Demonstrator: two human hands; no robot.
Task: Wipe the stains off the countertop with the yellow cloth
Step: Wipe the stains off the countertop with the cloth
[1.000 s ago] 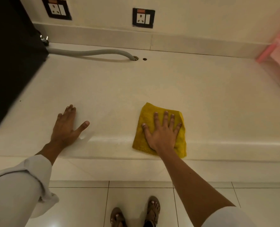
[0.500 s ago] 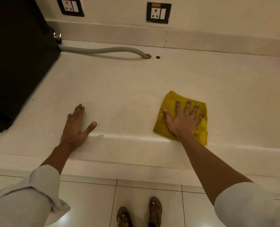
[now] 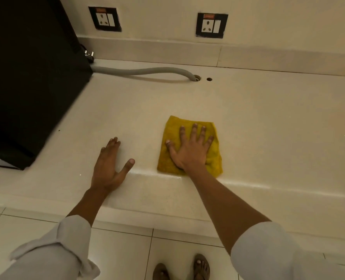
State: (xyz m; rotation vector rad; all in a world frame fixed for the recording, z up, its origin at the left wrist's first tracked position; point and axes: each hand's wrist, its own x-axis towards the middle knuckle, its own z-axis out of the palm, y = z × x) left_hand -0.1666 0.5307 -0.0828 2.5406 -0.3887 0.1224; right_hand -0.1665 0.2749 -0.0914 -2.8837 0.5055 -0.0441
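Observation:
A folded yellow cloth (image 3: 172, 130) lies on the cream countertop (image 3: 278, 128), close to its rounded front edge. My right hand (image 3: 189, 151) lies flat on top of the cloth with its fingers spread, pressing it onto the surface. To the left of the cloth, my left hand (image 3: 107, 168) rests palm down on the bare counter, thumb pointing towards the cloth, holding nothing. A tiny dark speck (image 3: 59, 130) sits on the counter further left; no other stain is plain to see.
A large black appliance (image 3: 26, 77) fills the counter's left side. A grey corrugated hose (image 3: 143, 70) runs from behind it into a hole near the back wall, next to a smaller hole (image 3: 209, 79). Two wall sockets (image 3: 211, 25) sit above the backsplash.
My right hand slid the cloth right and away, then back left, closer to my left hand. My left hand stayed planted on the counter.

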